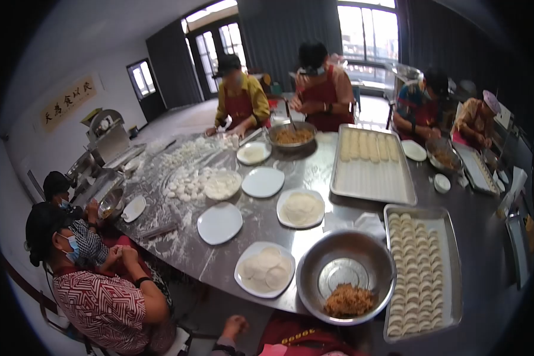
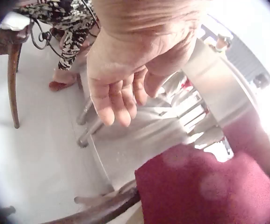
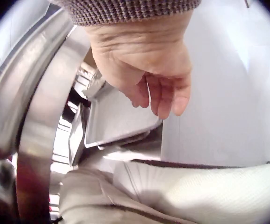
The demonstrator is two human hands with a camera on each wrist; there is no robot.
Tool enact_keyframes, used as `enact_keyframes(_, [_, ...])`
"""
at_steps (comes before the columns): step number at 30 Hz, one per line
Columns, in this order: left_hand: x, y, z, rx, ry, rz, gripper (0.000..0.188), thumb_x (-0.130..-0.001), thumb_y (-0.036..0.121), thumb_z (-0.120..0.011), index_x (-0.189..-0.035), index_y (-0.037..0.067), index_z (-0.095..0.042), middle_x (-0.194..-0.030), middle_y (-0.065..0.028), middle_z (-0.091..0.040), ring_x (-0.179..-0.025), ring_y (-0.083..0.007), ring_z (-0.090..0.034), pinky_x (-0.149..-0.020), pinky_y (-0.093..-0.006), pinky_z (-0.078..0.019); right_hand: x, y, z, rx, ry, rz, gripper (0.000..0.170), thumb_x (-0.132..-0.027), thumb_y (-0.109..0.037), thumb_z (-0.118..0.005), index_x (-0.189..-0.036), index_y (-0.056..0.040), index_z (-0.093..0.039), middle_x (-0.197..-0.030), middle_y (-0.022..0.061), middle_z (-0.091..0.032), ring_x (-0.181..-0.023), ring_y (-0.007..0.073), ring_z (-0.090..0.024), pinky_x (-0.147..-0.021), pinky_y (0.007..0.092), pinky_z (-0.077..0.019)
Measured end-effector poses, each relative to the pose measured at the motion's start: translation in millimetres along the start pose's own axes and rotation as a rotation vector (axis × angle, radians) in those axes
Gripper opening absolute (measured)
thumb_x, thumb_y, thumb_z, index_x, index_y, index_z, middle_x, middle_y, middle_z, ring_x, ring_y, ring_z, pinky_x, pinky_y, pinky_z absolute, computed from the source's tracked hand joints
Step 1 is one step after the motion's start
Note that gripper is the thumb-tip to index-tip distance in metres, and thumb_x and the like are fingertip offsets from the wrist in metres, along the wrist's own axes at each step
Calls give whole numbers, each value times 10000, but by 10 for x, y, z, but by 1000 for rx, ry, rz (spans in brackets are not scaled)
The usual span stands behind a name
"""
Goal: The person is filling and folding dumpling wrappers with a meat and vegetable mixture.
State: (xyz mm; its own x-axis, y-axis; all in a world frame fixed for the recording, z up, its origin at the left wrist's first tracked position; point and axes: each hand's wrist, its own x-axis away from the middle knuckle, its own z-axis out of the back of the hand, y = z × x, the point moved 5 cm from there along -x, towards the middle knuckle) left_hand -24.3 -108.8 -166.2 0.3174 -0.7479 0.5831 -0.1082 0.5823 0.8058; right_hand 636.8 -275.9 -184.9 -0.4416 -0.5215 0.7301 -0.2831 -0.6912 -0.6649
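Note:
My left hand [image 1: 235, 327] hangs beside the red apron [image 1: 305, 337], below the table edge. In the left wrist view the same hand [image 2: 125, 70] has loosely bent fingers with nothing in them. My right hand [image 3: 146, 70], outside the head view, hangs with relaxed, empty fingers under a knitted cuff [image 3: 135, 11]. Nearest on the table stands a large steel bowl [image 1: 314, 261] with a clump of orange-brown filling [image 1: 349, 299]. Left of it, a white plate [image 1: 241, 285] holds round dough wrappers [image 1: 268, 268]. To its right, a metal tray [image 1: 451, 267] carries rows of folded dumplings [image 1: 414, 267].
Farther back are a second tray [image 1: 371, 178] with long dumpling rows, white plates [image 1: 219, 223], floured dough pieces [image 1: 187, 187] and another filling bowl [image 1: 292, 136]. Several people work around the table, one seated close at left [image 1: 101, 291]. A wooden chair [image 2: 13, 84] stands near my left hand.

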Motion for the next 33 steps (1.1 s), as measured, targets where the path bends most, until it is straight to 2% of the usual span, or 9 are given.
enact_keyframes(2, [195, 267, 185, 219, 118, -137, 109, -915, 98, -473, -928, 19, -547, -682, -110, -605, -519, -172, -553, -421, -294, -429, 46, -185, 298, -91, 123, 142, 353, -885, -200, -553, -1190, -22, -551, -963, 107, -625, -830, 218, -605, -608, 350, -524])
enact_keyframes(3, [295, 387, 308, 329, 255, -157, 100, -925, 105, -468, -941, 28, -529, -653, -98, -583, -497, -157, -528, -406, -287, -401, -591, 134, 800, -149, 338, 308, 205, -787, -242, -603, -818, -40, -600, -626, 92, -537, -509, 259, -535, -474, 374, -448])
enact_keyframes(4, [312, 464, 446, 431, 268, -265, 88, -928, 110, -474, -935, 42, -529, -674, -85, -583, -511, -148, -526, -408, -272, -398, 31, -325, 680, -368, 441, 417, 136, -823, -157, -523, -899, -58, -576, -613, 21, -482, -514, 155, -458, -443, 301, -383])
enact_keyframes(7, [624, 1160, 441, 441, 503, -403, 150, -935, 165, -524, -1001, 36, -563, -797, -71, -619, -607, -113, -565, -495, -229, -447, 315, -981, 1060, -435, 678, 482, 182, -938, -213, -497, -1002, -60, -572, -636, -3, -466, -486, 100, -393, -416, 265, -300])
enact_keyframes(10, [791, 1866, 199, 290, 416, -596, 136, -892, 133, -594, -968, 20, -592, -823, -55, -636, -671, -104, -598, -575, -208, -466, 984, -2075, 701, -400, 631, 717, 250, -958, -168, -487, -1169, -53, -560, -832, 8, -558, -674, 72, -478, -577, 222, -400])
enact_keyframes(13, [731, 2366, -201, 3, 307, -792, 105, -845, 46, -616, -937, -5, -625, -829, -24, -623, -728, -78, -560, -666, -214, -467, 1406, -2730, 189, -19, 500, 1056, 192, -949, -117, -503, -1093, -15, -579, -931, 25, -581, -784, 97, -514, -714, 231, -427])
enact_keyframes(18, [425, 2739, -616, -604, 235, -836, 211, -748, 82, -650, -958, 60, -647, -907, -93, -638, -823, -234, -604, -748, -335, -486, 2277, -3069, -885, 528, 524, 1391, 126, -891, -5, -530, -1003, 14, -584, -942, 78, -580, -829, 161, -546, -765, 263, -440])
enact_keyframes(22, [6, 2722, -491, -786, 274, -746, 187, -750, 113, -631, -932, 79, -660, -924, -94, -641, -848, -265, -614, -747, -377, -484, 2219, -2938, -1139, 614, 241, 1286, 140, -860, 8, -549, -996, 6, -584, -959, 95, -564, -860, 189, -556, -776, 289, -451])
enact_keyframes(33, [-302, 2790, -443, -1047, 348, -554, 86, -696, 172, -635, -738, 98, -628, -849, -104, -615, -821, -303, -605, -713, -412, -472, 2147, -2933, -1427, 649, 152, 1258, 179, -773, 37, -585, -947, 2, -593, -894, 143, -578, -833, 299, -558, -739, 360, -447])
